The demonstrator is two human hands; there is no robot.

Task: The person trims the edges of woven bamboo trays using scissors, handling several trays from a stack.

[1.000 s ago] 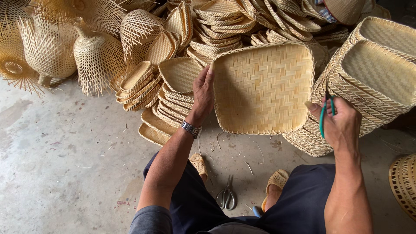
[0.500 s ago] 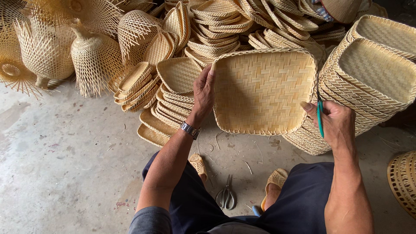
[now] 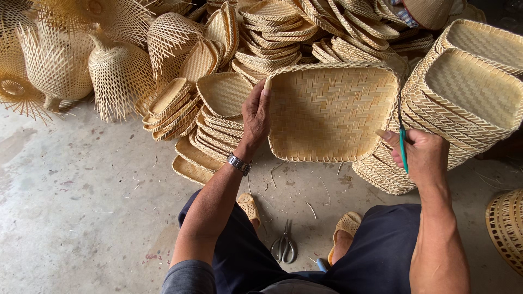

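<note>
A square woven bamboo tray (image 3: 329, 111) is held up in front of me, its inside facing me. My left hand (image 3: 255, 115) grips its left rim, a wristwatch (image 3: 239, 163) on that wrist. My right hand (image 3: 419, 155) is at the tray's lower right corner and holds a thin green-handled tool (image 3: 402, 142) upright against the right rim.
Tall piles of finished square trays (image 3: 468, 92) stand right. Smaller woven trays (image 3: 218, 117) are heaped left and behind. Unfinished baskets with loose strands (image 3: 117, 73) stand far left. Scissors (image 3: 284, 247) lie on the concrete floor between my sandalled feet. A round basket (image 3: 506, 228) is at the right edge.
The tray has tilted and shifted slightly right and up. My right hand moved in from the tray pile to the tray's right edge, turning the green tool upright.
</note>
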